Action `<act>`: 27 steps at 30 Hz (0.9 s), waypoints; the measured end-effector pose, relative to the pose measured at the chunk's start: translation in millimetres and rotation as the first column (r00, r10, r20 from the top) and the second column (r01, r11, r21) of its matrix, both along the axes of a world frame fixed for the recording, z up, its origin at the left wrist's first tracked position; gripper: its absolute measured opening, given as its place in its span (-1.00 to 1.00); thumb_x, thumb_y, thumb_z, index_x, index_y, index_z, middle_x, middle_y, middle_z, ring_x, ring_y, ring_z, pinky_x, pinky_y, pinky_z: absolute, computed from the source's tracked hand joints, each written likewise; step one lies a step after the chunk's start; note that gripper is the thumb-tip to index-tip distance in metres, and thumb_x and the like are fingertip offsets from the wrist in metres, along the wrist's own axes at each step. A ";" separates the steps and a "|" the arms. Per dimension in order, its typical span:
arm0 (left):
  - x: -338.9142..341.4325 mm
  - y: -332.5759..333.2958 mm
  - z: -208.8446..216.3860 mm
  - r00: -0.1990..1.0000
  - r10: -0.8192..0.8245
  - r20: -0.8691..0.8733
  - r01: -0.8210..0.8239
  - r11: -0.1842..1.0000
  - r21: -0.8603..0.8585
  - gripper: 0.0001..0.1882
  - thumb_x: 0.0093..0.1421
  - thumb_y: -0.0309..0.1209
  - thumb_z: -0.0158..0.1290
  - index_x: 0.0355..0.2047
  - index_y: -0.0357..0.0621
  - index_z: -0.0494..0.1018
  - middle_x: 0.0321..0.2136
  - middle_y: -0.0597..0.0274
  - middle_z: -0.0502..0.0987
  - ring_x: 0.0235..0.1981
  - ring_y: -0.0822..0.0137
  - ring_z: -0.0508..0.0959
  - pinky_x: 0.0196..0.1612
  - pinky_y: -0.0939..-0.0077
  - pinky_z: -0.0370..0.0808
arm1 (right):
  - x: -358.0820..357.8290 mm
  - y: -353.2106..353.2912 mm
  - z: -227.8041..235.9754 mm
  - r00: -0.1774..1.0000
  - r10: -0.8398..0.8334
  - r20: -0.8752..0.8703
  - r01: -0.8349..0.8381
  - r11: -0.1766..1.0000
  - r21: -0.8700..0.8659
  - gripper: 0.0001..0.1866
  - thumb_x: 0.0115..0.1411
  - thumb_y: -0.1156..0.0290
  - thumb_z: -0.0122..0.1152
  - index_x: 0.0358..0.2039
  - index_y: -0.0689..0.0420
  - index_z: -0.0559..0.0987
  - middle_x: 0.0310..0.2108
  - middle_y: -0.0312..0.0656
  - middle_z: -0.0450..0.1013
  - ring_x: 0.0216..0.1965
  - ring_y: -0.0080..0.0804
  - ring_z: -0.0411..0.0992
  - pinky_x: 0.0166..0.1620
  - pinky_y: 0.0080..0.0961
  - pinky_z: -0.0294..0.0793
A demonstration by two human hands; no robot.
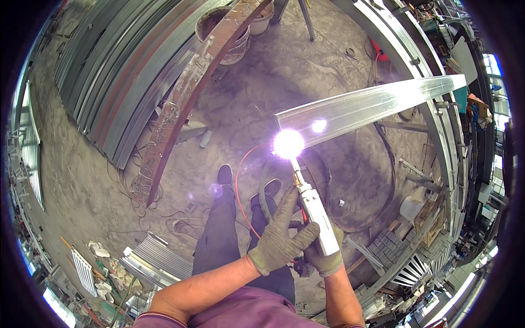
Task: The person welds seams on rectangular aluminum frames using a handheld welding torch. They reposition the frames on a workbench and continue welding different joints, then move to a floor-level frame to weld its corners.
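Both my hands wear grey-green work gloves. My right hand (pixel 327 260) is closed around the grip of a white welding gun (pixel 320 221), and its fingers are partly hidden beneath the body. From the left, my left hand (pixel 281 240) supports the same gun, with its forefinger along the neck and its thumb against the side. The gun's thin nozzle (pixel 297 168) points away from me into a dazzling white-violet glare at the near left corner of a long, shiny metal box section (pixel 372 109). That glare hides the nozzle's tip and the spot it meets.
Left of the work stands a rusty red steel beam (pixel 188 90), with stacked long metal profiles (pixel 120 71) beyond it. Buckets (pixel 238 52) stand at the far side. A red hose (pixel 238 175) and dark cables lie near my feet. Curved metal rails (pixel 451 147) run along the right.
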State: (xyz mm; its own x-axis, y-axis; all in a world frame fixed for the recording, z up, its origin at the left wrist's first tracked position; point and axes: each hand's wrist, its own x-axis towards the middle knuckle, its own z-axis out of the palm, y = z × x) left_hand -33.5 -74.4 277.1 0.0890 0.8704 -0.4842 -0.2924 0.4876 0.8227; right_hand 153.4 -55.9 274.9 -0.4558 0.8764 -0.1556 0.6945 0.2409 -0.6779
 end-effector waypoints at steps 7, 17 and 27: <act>3.9 -3.6 -4.7 0.999 0.024 0.034 -0.024 1.000 0.002 0.11 0.47 -0.20 0.36 0.73 -0.34 -0.11 0.64 -0.22 0.10 0.62 -0.04 0.28 0.44 0.09 0.56 | -3.9 2.6 1.7 1.000 0.009 -0.015 -0.009 1.000 0.014 -0.57 0.26 0.41 0.48 0.16 0.10 0.78 -0.01 -0.05 0.73 -0.15 -0.15 0.78 -0.20 -0.30 0.75; 1.7 -2.4 -3.3 0.996 -0.017 -0.087 0.020 0.999 0.042 0.11 0.47 -0.20 0.37 0.72 -0.34 -0.10 0.64 -0.21 0.11 0.59 -0.03 0.33 0.41 0.12 0.58 | -1.5 0.1 -0.8 0.999 -0.011 -0.038 0.011 1.000 0.011 -0.59 0.26 0.39 0.49 0.12 0.11 0.77 -0.06 -0.07 0.72 -0.16 -0.11 0.77 -0.19 -0.27 0.75; 5.4 -3.7 -4.7 0.999 0.032 0.029 -0.033 0.999 0.005 0.12 0.46 -0.20 0.37 0.73 -0.32 -0.11 0.66 -0.21 0.08 0.60 -0.04 0.32 0.40 0.14 0.59 | -1.4 -2.2 -2.7 0.999 -0.024 -0.049 0.024 1.000 -0.001 -0.66 0.29 0.37 0.46 0.07 0.13 0.76 -0.08 -0.06 0.73 -0.17 -0.07 0.77 -0.17 -0.25 0.77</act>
